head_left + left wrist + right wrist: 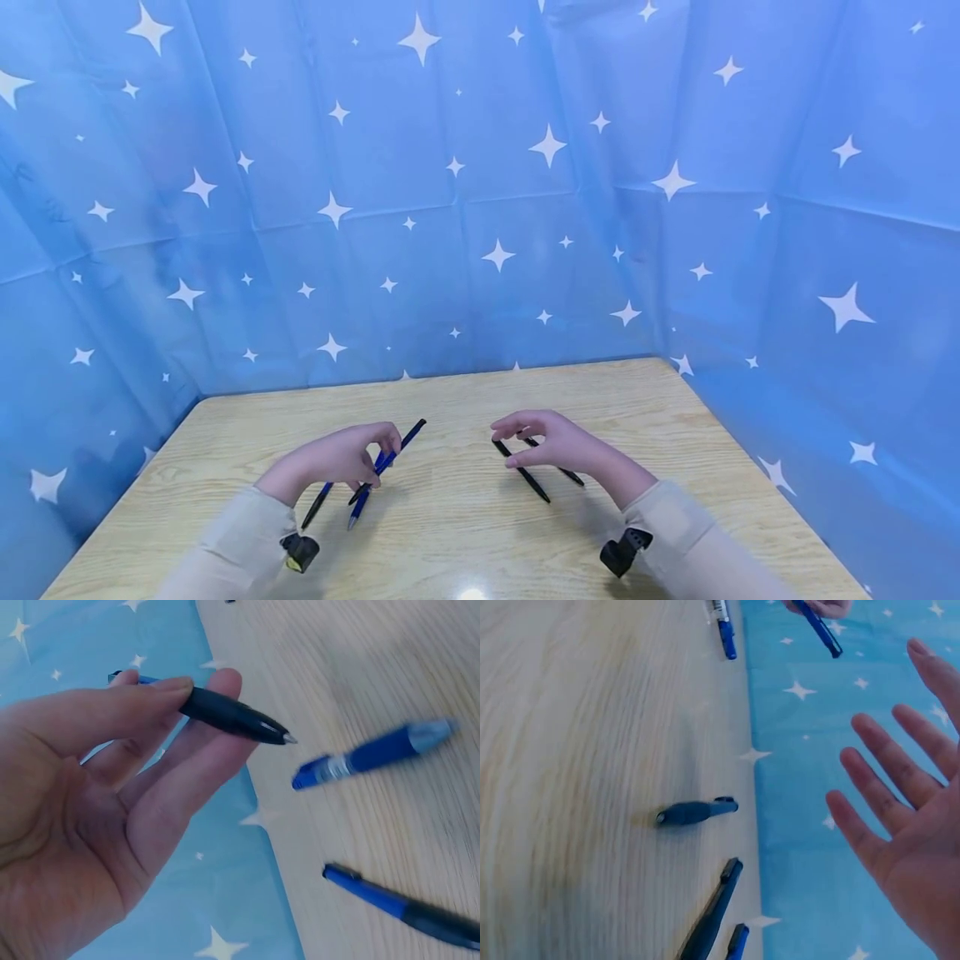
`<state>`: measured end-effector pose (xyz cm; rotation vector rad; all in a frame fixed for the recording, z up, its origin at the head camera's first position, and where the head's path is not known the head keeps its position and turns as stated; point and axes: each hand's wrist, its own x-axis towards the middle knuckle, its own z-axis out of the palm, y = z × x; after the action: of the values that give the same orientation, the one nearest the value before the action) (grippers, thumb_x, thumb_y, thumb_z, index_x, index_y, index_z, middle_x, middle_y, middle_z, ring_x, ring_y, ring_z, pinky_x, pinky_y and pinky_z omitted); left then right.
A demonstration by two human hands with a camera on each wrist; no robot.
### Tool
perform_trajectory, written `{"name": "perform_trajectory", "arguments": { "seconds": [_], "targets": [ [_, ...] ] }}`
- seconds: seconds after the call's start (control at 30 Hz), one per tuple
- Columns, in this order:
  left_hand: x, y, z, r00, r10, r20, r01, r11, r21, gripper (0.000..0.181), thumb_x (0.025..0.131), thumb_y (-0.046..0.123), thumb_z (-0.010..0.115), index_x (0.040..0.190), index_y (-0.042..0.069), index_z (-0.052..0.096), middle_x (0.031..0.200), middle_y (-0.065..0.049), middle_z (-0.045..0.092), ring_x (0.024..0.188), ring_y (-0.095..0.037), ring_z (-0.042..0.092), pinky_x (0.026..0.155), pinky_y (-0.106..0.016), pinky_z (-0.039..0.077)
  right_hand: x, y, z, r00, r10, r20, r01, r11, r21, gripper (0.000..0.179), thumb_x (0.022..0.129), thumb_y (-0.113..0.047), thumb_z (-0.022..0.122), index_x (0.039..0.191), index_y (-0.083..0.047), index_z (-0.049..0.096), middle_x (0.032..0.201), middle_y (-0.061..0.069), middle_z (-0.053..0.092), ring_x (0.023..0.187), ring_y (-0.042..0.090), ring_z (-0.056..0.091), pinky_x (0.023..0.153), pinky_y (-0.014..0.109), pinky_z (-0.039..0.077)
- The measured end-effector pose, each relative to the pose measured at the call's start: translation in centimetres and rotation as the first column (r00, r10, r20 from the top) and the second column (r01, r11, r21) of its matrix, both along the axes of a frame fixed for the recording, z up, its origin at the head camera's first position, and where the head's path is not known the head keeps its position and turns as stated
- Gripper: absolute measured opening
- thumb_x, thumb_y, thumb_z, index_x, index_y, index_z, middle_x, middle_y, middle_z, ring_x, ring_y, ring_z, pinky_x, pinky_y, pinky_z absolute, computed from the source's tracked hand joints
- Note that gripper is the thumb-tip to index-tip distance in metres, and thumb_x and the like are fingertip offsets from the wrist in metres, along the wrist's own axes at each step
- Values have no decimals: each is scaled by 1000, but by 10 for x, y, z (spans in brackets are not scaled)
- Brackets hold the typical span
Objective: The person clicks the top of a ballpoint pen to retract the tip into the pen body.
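My left hand (pixel 333 460) pinches a blue pen with a black grip (pixel 232 716) between thumb and fingers, above the table. Its metal tip points away from the palm in the left wrist view. Below that hand lie a blue pen with a pale tip (pixel 379 752) and another blue pen with a black grip (pixel 401 902). My right hand (pixel 551 443) hovers over two black pens with its fingers spread and nothing in them. The nearer black pen (pixel 534 483) slants under the fingertips; the other black pen (pixel 572 477) is partly hidden by the hand.
The pens lie on a light wood-grain table (pixel 457 533). Behind and beside it hangs a blue curtain with white stars (pixel 465 233). A blue pen end (pixel 738 943) shows at the bottom of the right wrist view. Each sleeve carries a small black wrist camera (pixel 624 552).
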<state>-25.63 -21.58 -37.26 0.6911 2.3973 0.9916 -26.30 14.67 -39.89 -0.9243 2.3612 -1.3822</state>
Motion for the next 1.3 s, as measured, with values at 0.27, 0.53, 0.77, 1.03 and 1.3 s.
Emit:
{"name": "perform_trajectory", "arguments": {
  "seconds": [0.27,0.53,0.77,1.03,1.3],
  "targets": [
    [1,17,3,999,-5,-39,9,995,100,39,83,-9,71,109,11,50,108,-13,56,74,-27,65,58,-43,52,1,-11,9,999,-35,-24,34,998,-54,51,86,-31,76,133,-22,59,125,-4,63,123,37,49,100,59,39],
    [3,29,0,998,51,-45,-42,982,185,36,84,-5,73,113,9,57,95,-10,62,82,-22,68,62,-39,55,3,-20,19,994,-63,-89,51,990,-131,51,86,-24,77,133,-19,59,124,-4,63,121,26,53,100,47,41],
    [9,53,-3,987,161,-31,-142,934,329,23,84,1,75,103,1,62,93,-9,66,83,-24,69,67,-38,58,5,-27,24,990,-66,-124,36,973,-230,57,89,-17,74,141,-16,51,128,3,61,121,29,54,101,46,43],
    [23,83,-10,959,271,77,-275,838,472,21,85,-6,71,103,-2,62,98,-16,66,87,-25,69,72,-38,58,10,-33,29,998,-23,-65,-4,920,-393,58,91,-5,69,144,-13,46,138,11,54,124,34,52,96,38,49],
    [38,110,-10,924,358,137,-368,731,574,20,85,-2,73,102,-2,64,97,-10,69,88,-24,68,74,-39,58,15,-42,32,999,-47,-23,30,876,-481,54,91,-4,69,141,-10,52,136,16,55,119,27,58,93,37,51]
  ]
}}
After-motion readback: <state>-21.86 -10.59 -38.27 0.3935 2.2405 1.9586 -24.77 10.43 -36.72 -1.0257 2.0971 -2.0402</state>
